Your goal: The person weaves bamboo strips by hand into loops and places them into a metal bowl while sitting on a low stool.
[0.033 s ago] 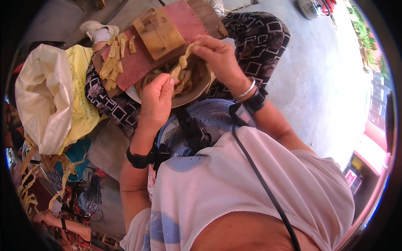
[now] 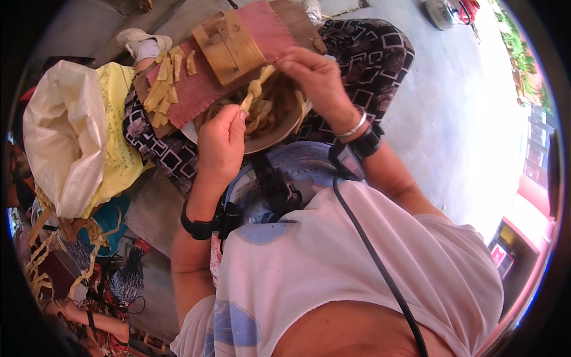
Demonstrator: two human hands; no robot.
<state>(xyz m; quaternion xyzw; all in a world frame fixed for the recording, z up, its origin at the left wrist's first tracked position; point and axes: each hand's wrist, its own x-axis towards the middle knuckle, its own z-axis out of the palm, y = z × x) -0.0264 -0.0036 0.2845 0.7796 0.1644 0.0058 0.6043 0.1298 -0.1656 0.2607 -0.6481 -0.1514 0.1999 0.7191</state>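
My left hand (image 2: 221, 135) is closed, pinching the lower end of a knotted tan strip (image 2: 254, 90) between thumb and forefinger. The knot stands upright above the hand, its free end pointing up and right. Just off that end is my right hand (image 2: 318, 80), its fingers loosely bent and apart, nothing visible in them. Beneath both hands, a round metal bowl (image 2: 270, 143) holds many similar tan strips, partly hidden by the hands. Beyond it, a wooden block (image 2: 229, 47) rests on a red cloth (image 2: 267, 27) over a board, with short flat tan pieces (image 2: 162, 89) at its left.
A blue perforated plastic basket (image 2: 297, 157) is at my lap, behind the bowl. To the left stands an open white and yellow woven sack (image 2: 62, 137). Another person's arm (image 2: 107, 321) and long tan strips (image 2: 92, 262) show at lower left. A cable (image 2: 375, 256) crosses my shirt.
My right fingers have let go of the strip's upper end and drawn slightly away to the right. The left hand still holds the knotted strip, which has shifted slightly left.
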